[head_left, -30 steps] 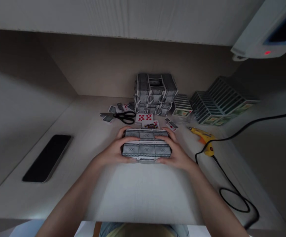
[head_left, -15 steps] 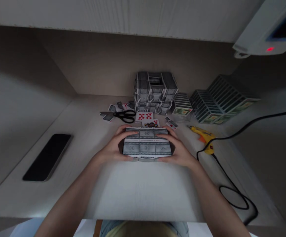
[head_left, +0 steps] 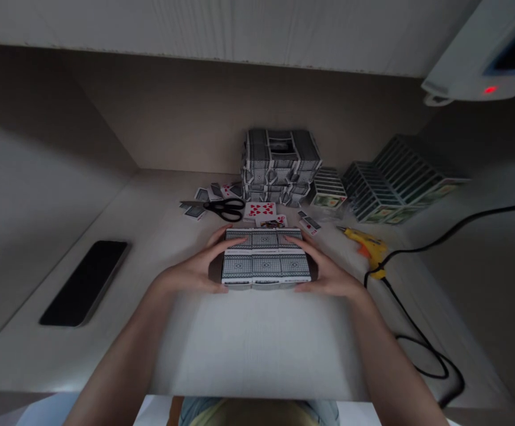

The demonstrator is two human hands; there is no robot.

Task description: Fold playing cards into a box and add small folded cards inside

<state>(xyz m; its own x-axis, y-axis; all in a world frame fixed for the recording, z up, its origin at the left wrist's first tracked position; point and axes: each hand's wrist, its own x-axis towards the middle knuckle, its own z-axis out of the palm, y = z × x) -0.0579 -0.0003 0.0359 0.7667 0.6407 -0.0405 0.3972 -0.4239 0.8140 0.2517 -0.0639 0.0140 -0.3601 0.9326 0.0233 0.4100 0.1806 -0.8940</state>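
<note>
A block built of playing cards, with grey patterned backs outward, sits on the desk in front of me. My left hand is wrapped round its left end, thumb and fingers spread along the edges. Round the right end, my right hand grips in the same way. Just behind the block lie a red ten-like heart card and a face card, the latter partly covered. Farther back stands a larger card-built structure with a square opening on top.
Black-handled scissors lie over loose cards at the back left. A dark phone rests on the left. To the right are a yellow glue gun with a black cord and stacked card units. A white device hangs upper right.
Both hands have slid slightly outward at the block's ends, with the palms farther from its sides. The block itself has barely moved.
</note>
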